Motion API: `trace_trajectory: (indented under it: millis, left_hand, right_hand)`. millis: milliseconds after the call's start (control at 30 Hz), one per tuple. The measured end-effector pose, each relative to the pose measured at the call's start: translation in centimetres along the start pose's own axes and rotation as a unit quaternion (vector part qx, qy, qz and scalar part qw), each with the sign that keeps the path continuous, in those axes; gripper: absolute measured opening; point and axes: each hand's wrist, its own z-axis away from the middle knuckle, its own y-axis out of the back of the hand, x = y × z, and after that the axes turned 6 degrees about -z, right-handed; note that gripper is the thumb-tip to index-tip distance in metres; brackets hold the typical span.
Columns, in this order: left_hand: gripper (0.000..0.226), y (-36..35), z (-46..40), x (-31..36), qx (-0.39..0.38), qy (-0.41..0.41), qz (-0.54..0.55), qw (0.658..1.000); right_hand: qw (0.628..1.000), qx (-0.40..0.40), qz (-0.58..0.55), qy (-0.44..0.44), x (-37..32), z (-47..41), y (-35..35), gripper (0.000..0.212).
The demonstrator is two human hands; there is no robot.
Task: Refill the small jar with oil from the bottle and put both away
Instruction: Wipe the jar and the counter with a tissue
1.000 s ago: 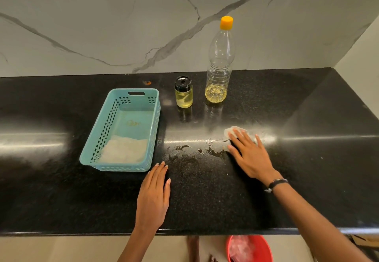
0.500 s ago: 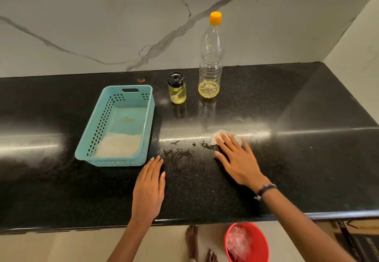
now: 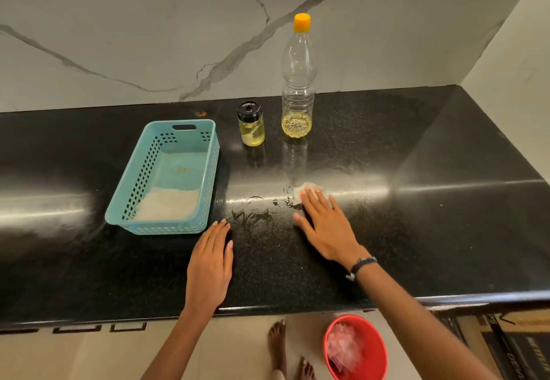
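Observation:
A small glass jar (image 3: 251,125) with a black lid stands capped on the black counter, holding yellow oil. Just right of it stands a tall clear bottle (image 3: 298,88) with an orange cap and a little oil at the bottom. My right hand (image 3: 324,225) lies flat with straight fingers pressing a white tissue (image 3: 300,192) onto the counter, beside smears of spilled oil (image 3: 256,213). My left hand (image 3: 209,263) rests flat on the counter near the front edge, holding nothing.
A teal perforated basket (image 3: 131,189) sits left of the jar with a white cloth or tissue lying inside. A red bucket (image 3: 375,347) with plastic in it stands on the floor below the counter edge, next to bare feet. A marble wall backs the counter.
My right hand has slid the tissue leftwards towards the oil smears. The left hand has stayed flat in place. The view has shifted slightly.

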Motion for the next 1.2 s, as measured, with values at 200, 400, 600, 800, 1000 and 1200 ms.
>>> trace_trajectory:
  millis: [200,400,600,800,1000,1200]
  left_hand:
    - [0.045,0.0,0.0,0.0,0.0,-0.002,0.004,1.0]
    - [0.045,-0.1,0.1,0.0,-0.005,0.006,0.008,1.0]
    - [0.045,-0.1,0.1,-0.1,-0.003,0.003,0.012,1.0]
    - [0.045,0.0,0.0,0.1,0.0,0.004,0.013,1.0]
    - [0.045,0.1,0.0,0.2,0.002,0.003,0.01,1.0]
    - [0.045,0.2,0.0,0.2,0.002,0.0,0.003,1.0]
  right_hand:
    - [0.999,0.012,0.044,-0.002,4.6,5.3,1.0,0.07]
    - [0.997,0.008,0.014,-0.07,3.3,0.2,2.1,0.064]
    - [1.0,0.0,0.005,0.024,0.5,3.6,-0.2,0.066]
    - [0.999,0.005,0.05,0.011,3.9,6.5,0.9,0.073]
    - [0.999,0.004,0.017,-0.047,0.5,-1.1,0.7,0.064]
    - [0.998,-0.01,0.033,0.059,-3.3,0.7,-1.3,0.064]
